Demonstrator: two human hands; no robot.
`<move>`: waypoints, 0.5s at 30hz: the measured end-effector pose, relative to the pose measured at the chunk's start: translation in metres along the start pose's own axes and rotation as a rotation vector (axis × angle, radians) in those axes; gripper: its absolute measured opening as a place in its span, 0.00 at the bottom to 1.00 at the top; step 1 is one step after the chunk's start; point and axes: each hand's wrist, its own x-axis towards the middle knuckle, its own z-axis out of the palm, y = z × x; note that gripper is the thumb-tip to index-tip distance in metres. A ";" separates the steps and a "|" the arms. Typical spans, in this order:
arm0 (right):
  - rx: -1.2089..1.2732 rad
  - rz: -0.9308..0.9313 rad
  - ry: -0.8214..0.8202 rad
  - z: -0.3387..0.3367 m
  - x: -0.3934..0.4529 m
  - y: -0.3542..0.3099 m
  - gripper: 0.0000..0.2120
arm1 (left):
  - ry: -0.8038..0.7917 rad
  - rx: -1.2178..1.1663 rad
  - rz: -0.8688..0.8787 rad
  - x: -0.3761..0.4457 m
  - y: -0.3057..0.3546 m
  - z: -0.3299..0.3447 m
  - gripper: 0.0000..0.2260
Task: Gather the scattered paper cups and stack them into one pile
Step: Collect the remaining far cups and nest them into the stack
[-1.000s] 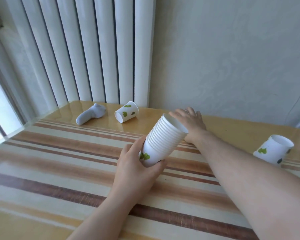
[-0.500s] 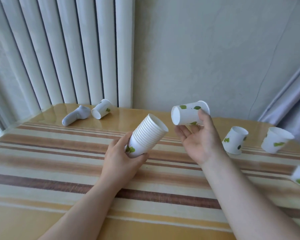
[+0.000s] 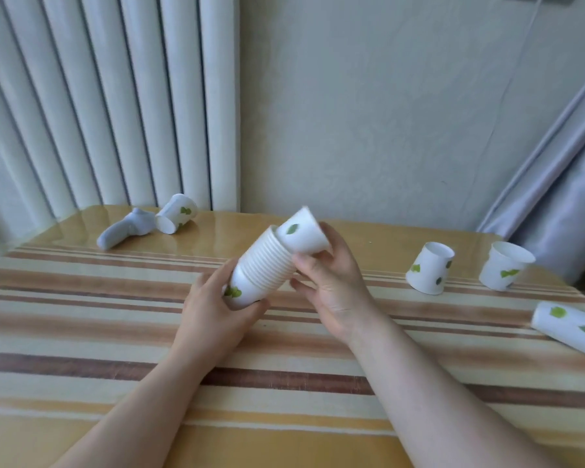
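My left hand (image 3: 213, 312) grips the base of a tilted stack of white paper cups (image 3: 262, 270) with green leaf prints, held above the striped table (image 3: 81, 332). My right hand (image 3: 328, 282) holds a single cup (image 3: 303, 234) at the stack's open mouth, its bottom end touching the top rim. One loose cup (image 3: 176, 214) lies on its side at the back left. Two more cups stand at the right, one upside down (image 3: 429, 268) and one upright (image 3: 504, 270). Another cup (image 3: 569, 329) lies on its side at the right edge.
A white handheld device (image 3: 124, 231) lies beside the back-left cup. A white ribbed radiator (image 3: 115, 103) and a pale wall stand behind the table. A grey curtain (image 3: 561, 184) hangs at the right.
My right hand has turned the single cup round and brought it left to the mouth of the stack. The stack in my left hand has barely moved.
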 end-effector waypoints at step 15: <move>-0.330 0.027 -0.102 -0.126 -0.088 -0.054 0.37 | -0.327 0.064 0.140 -0.045 0.065 0.028 0.17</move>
